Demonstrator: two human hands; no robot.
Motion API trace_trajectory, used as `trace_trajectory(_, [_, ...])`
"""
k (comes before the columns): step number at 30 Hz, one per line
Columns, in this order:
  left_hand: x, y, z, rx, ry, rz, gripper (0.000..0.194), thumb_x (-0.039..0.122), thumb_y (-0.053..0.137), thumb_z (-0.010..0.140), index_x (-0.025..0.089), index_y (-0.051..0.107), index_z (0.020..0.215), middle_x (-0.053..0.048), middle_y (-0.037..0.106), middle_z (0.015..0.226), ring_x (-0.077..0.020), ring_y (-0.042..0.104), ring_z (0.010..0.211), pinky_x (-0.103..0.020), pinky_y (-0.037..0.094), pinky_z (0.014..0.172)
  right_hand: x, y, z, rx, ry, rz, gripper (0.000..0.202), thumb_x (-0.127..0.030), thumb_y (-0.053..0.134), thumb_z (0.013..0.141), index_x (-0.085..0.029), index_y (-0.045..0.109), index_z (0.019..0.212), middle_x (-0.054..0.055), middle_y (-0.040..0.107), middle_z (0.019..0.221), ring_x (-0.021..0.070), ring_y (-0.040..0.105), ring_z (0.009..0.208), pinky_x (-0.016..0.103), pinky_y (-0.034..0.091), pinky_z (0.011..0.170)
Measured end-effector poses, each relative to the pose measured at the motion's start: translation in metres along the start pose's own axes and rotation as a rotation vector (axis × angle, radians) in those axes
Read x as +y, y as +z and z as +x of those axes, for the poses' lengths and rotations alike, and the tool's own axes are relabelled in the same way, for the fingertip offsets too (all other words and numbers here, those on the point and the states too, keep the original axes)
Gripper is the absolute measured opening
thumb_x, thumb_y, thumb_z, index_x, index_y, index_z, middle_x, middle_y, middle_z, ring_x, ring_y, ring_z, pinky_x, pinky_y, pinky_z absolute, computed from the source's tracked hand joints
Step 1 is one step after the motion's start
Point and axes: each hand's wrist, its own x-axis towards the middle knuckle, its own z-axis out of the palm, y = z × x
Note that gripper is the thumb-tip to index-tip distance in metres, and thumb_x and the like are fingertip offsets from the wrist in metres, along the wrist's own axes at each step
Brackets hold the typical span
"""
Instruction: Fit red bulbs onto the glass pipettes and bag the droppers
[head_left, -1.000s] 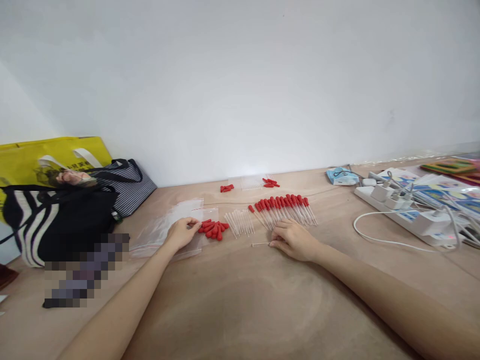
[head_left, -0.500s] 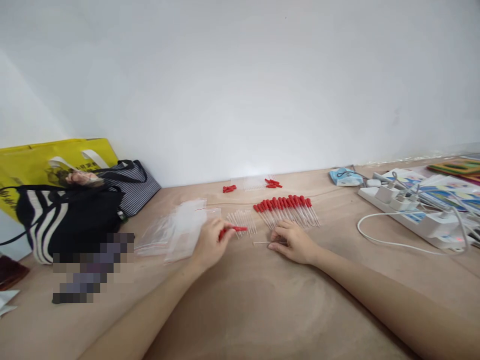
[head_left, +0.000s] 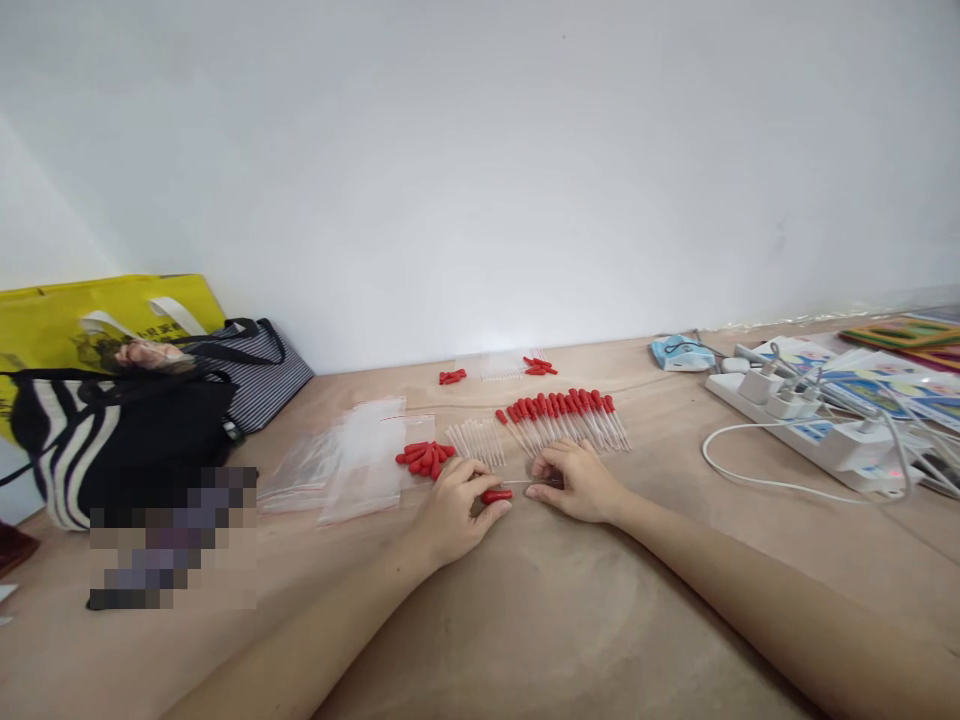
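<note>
My left hand (head_left: 459,510) is closed on a red rubber bulb (head_left: 496,495), its end poking out past the fingertips. Facing it, my right hand (head_left: 576,482) pinches a thin clear tube (head_left: 516,483) that points left toward my left hand. Behind my left hand lies a pile of loose red bulbs (head_left: 424,457), partly hidden by it. Bare clear tubes (head_left: 477,442) lie side by side between the hands, farther back. Beyond my right hand is a row of tubes with red bulbs on their ends (head_left: 559,415).
Clear plastic bags (head_left: 364,460) lie left of the pile. More bulbs (head_left: 452,377) and tubes are near the wall. Black, striped and yellow bags (head_left: 112,440) stand at left. A power strip (head_left: 810,432) with cables, a blue mask (head_left: 681,353) and papers are at right.
My left hand has moved right and nearer to me with a red bulb, uncovering the bulb pile. The tube in my right hand now reaches close to my left fingers. The view shifted slightly.
</note>
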Motion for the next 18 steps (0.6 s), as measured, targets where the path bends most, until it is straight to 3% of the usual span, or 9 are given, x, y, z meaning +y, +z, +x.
trace_trajectory(5, [-0.001, 0.004, 0.003, 0.027, 0.010, -0.028, 0.014, 0.023, 0.052, 0.081, 0.018, 0.064, 0.077, -0.005, 0.059, 0.081, -0.0181, 0.051, 0.079, -0.033, 0.043, 0.073, -0.008, 0.006, 0.001, 0.006, 0.031, -0.120, 0.017, -0.034, 0.054, 0.078, -0.019, 0.056, 0.072, 0.001, 0.059, 0.075, 0.0163, 0.050, 0.079, 0.029, 0.024, 0.068])
trace_trajectory(12, [-0.001, -0.002, -0.001, 0.020, -0.101, 0.046, 0.013, 0.022, 0.042, 0.086, 0.017, 0.053, 0.084, -0.004, 0.060, 0.083, -0.0202, 0.052, 0.082, -0.035, 0.040, 0.071, -0.009, 0.007, -0.003, 0.132, 0.067, -0.112, 0.017, -0.028, 0.041, 0.086, -0.018, 0.051, 0.076, 0.001, 0.061, 0.076, 0.0141, 0.052, 0.074, 0.029, 0.022, 0.069])
trace_trajectory(18, [-0.003, 0.000, -0.002, -0.005, -0.054, 0.060, 0.021, 0.027, 0.037, 0.089, 0.020, 0.056, 0.094, -0.003, 0.063, 0.084, -0.0195, 0.052, 0.082, -0.035, 0.037, 0.074, -0.016, 0.008, -0.005, 0.155, -0.002, -0.093, 0.016, -0.027, 0.041, 0.085, -0.017, 0.050, 0.077, -0.001, 0.061, 0.069, 0.0109, 0.052, 0.063, 0.028, 0.021, 0.069])
